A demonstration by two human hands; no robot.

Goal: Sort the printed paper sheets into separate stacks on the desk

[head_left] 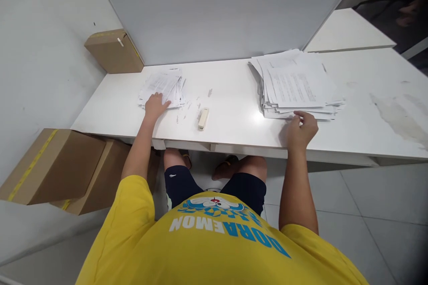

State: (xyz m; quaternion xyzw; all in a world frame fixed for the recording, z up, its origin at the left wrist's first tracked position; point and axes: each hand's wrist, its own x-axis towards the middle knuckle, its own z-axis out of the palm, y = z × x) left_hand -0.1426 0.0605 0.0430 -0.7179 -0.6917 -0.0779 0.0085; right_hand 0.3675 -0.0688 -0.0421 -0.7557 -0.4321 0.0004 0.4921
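My left hand (155,105) rests with spread fingers on the near side of a smaller stack of printed paper sheets (163,82), at the left of the white table. At the front edge of a larger, uneven stack of printed sheets (294,82) is my right hand (302,129). Its fingers are loosely curled, with thumb and forefinger slightly apart and no sheet visible between them. Between the two stacks lies a small cream-coloured, oblong object, perhaps a stapler (203,119), nearer the left stack.
A cardboard box (115,53) stands at the table's back left corner. More taped boxes (56,164) sit lower at the left. A grey panel (227,9) rises behind the table (230,93). Scuff marks show on the tabletop, and the right end has a worn patch (397,116).
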